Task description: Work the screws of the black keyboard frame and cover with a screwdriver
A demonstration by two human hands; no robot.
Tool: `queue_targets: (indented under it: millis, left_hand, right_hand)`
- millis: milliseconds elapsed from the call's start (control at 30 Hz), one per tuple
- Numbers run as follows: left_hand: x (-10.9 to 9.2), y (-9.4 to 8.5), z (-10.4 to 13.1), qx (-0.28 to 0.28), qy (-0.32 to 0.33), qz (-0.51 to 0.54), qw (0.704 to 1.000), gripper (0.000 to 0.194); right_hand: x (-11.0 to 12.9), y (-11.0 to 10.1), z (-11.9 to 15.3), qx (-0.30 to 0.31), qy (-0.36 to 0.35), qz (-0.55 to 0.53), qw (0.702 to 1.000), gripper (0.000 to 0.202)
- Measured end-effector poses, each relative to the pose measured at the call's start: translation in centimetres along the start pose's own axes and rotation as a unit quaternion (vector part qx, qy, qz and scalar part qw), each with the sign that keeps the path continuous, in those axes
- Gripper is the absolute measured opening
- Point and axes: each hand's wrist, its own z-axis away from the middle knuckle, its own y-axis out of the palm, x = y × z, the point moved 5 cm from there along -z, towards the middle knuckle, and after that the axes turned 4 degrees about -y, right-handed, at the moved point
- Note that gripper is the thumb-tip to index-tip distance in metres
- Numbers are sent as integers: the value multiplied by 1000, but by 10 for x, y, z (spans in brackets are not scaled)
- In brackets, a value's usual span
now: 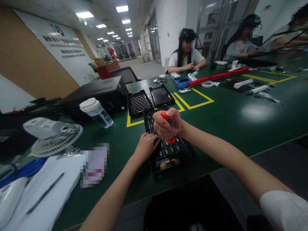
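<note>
A red-ended tool with a greyish middle (171,141) is upright in my right hand (167,123), whose fingers are wrapped round it above a black case. The black case (163,152) lies on the green table and has rows of dark cells inside, with a tan and metallic part at its near end. My left hand (148,144) rests on the case's left edge, its fingers bent over the rim; whether they grip anything is unclear. Beyond the case sit a black tray with a bumpy surface (139,103) and a flatter black tray (160,96).
A clear bottle with a white lid (97,112), a white fan (56,134) and papers with a pen (45,192) lie left. A black box (103,96) stands behind them. Yellow tape (202,104) marks the green table (231,128). A co-worker (186,56) sits across.
</note>
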Motion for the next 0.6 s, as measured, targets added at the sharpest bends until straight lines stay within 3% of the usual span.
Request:
queue_targets:
  millis: [300,600]
  left_hand:
    - [-6,-10,2,6,-31,11,999,16]
    - [-7,-12,2,5,-37,27,999,14]
  right_hand:
    - [-7,19,-1,12,-9,38,999,28]
    - [-3,22,0,-65,-42,115,990,27]
